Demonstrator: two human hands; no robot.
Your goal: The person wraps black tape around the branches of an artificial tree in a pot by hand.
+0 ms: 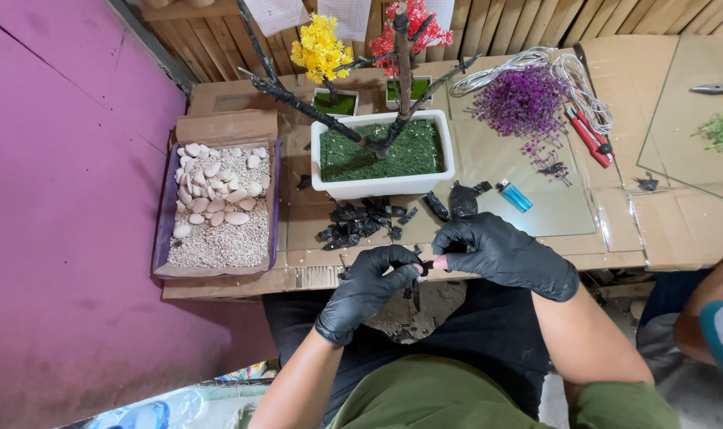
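— Where's the planter point(382, 184)?
— Mid-counter point(615, 230), tree point(393, 87) in it. Box of pebbles point(218, 208) to its left, lighter point(514, 195) and pliers point(588, 135) to its right.
— And the scraps point(361, 222)?
— Before the planter, behind the hands point(441, 266).

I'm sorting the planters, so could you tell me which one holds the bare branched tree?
The large white rectangular planter in front; the two small pots behind hold yellow and red flowers.

L hand point(367, 290) & R hand point(503, 254) gloved (black), fingertips pinched together, forearms bare.
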